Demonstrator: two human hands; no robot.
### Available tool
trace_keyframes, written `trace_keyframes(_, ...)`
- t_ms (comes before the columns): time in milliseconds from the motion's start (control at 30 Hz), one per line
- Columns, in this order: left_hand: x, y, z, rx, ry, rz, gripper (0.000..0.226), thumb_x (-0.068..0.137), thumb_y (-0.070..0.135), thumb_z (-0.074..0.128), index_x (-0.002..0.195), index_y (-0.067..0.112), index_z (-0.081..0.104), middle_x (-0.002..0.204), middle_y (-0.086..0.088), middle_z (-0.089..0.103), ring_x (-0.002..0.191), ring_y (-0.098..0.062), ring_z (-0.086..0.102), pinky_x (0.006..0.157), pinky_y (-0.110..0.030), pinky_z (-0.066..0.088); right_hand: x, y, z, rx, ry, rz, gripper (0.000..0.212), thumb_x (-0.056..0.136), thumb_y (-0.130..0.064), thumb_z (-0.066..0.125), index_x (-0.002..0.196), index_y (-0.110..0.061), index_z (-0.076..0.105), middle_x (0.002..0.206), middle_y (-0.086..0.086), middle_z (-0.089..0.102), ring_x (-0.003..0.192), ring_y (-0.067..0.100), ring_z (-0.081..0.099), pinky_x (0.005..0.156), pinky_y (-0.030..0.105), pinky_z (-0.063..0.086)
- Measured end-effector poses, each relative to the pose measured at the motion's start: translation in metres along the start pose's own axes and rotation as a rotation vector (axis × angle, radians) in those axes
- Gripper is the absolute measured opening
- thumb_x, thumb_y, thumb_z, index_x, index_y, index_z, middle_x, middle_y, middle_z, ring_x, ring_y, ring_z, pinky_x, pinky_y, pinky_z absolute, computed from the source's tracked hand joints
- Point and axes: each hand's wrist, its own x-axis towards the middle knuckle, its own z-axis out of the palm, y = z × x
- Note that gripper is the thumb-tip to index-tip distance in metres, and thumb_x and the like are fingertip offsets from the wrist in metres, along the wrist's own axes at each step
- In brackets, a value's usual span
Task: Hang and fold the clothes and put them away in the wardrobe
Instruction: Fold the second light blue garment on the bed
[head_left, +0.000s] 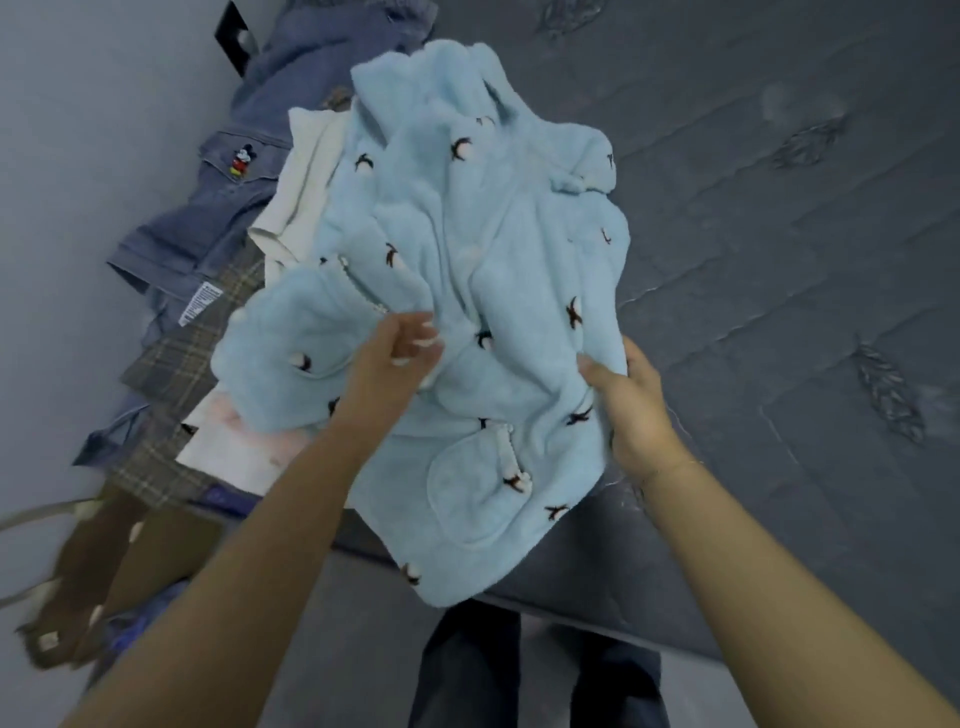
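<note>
A fluffy light-blue garment (467, 270) with small dark and white embroidered motifs lies bunched on the near edge of a grey mattress (779, 208). My right hand (631, 395) grips its right edge, thumb on top and fingers tucked under the fleece. Over the garment's middle, my left hand (397, 358) hovers with its fingers loosely curled beside a fold; I cannot tell whether it pinches the fabric. A pocket with white pompoms shows near the garment's lower edge.
To the left lies a pile of clothes: a denim piece (228, 197) with a cartoon mouse patch, a cream garment (301, 176), a grey plaid one (182, 364) and a pale pink one (234, 441). A brown bag (104, 561) sits at lower left. A wall runs along the left.
</note>
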Motion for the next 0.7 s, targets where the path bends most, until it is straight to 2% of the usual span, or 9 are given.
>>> trace_keyframes(67,0.026,0.02,0.009,0.107,0.122,0.131,0.036,0.091,0.01,0.066,0.125,0.008,0.056,0.114,0.002,0.055,0.104,-0.011,0.051,0.094,-0.025,0.045,-0.013,0.005,-0.025,-0.02,-0.013,-0.027,0.03,0.093,-0.011,0.064,0.122,-0.019,0.064,0.115,0.001,0.071,0.107,0.022,0.067,0.085,0.037,0.058)
trace_keyframes(167,0.052,0.043,0.035,0.359,0.158,0.263,0.05,0.089,0.023,0.069,0.133,0.009,0.051,0.133,-0.005,0.047,0.125,-0.017,0.044,0.108,-0.029,0.035,-0.036,0.021,-0.069,-0.017,-0.004,-0.037,0.035,0.093,-0.011,0.063,0.127,-0.018,0.061,0.118,0.001,0.07,0.11,0.022,0.066,0.088,0.039,0.056)
trace_keyframes(267,0.065,0.048,0.074,0.55,0.128,0.126,0.073,0.084,0.047,0.07,0.144,0.019,0.039,0.149,-0.002,0.038,0.138,-0.022,0.035,0.114,-0.042,0.029,-0.062,0.04,-0.117,-0.009,0.059,-0.058,0.033,0.094,-0.01,0.061,0.125,-0.02,0.062,0.116,0.0,0.071,0.107,0.02,0.067,0.083,0.032,0.058)
trace_keyframes(333,0.059,0.049,0.106,0.411,-0.046,-0.073,0.088,0.081,0.051,0.072,0.15,0.02,0.028,0.154,-0.003,0.032,0.14,-0.025,0.034,0.114,-0.045,0.032,-0.078,0.048,-0.15,-0.018,0.079,-0.082,0.032,0.095,-0.008,0.059,0.122,-0.023,0.064,0.114,-0.002,0.072,0.104,0.016,0.068,0.078,0.025,0.057)
trace_keyframes(400,0.044,0.042,0.139,0.166,-0.282,-0.15,0.075,0.084,0.036,0.074,0.145,0.012,0.036,0.141,-0.005,0.048,0.131,-0.027,0.047,0.105,-0.039,0.046,-0.088,0.052,-0.185,-0.05,0.112,-0.084,0.031,0.095,-0.007,0.059,0.12,-0.025,0.066,0.113,-0.003,0.072,0.102,0.015,0.069,0.076,0.025,0.057)
trace_keyframes(467,0.019,0.023,0.173,0.25,-0.397,-0.097,0.056,0.087,0.026,0.072,0.135,0.008,0.049,0.124,-0.001,0.059,0.118,-0.023,0.056,0.098,-0.04,0.051,-0.093,0.055,-0.218,-0.063,0.161,-0.077,0.031,0.095,-0.004,0.059,0.119,-0.022,0.066,0.11,-0.002,0.072,0.1,0.016,0.069,0.077,0.029,0.058)
trace_keyframes(567,-0.025,-0.009,0.221,0.446,-0.29,-0.089,0.033,0.092,0.035,0.064,0.118,0.016,0.058,0.117,-0.005,0.064,0.107,-0.024,0.06,0.087,-0.038,0.05,-0.098,0.058,-0.26,-0.068,0.223,-0.051,0.03,0.093,-0.001,0.06,0.116,-0.02,0.067,0.107,-0.003,0.073,0.096,0.013,0.069,0.075,0.028,0.056)
trace_keyframes(633,-0.057,-0.025,0.249,0.432,-0.245,-0.084,0.014,0.094,0.031,0.06,0.097,0.017,0.061,0.096,-0.004,0.067,0.093,-0.027,0.063,0.073,-0.036,0.049,-0.102,0.062,-0.282,-0.075,0.243,-0.012,0.03,0.091,0.001,0.061,0.11,-0.022,0.067,0.1,-0.005,0.074,0.088,0.009,0.07,0.068,0.02,0.055)
trace_keyframes(700,-0.09,-0.033,0.271,0.349,-0.262,-0.126,0.016,0.094,0.03,0.06,0.097,0.015,0.063,0.091,-0.004,0.068,0.09,-0.027,0.064,0.075,-0.039,0.052,-0.108,0.067,-0.301,-0.104,0.241,0.072,0.028,0.09,0.0,0.063,0.109,-0.02,0.065,0.099,-0.002,0.072,0.085,0.01,0.068,0.063,0.016,0.052)
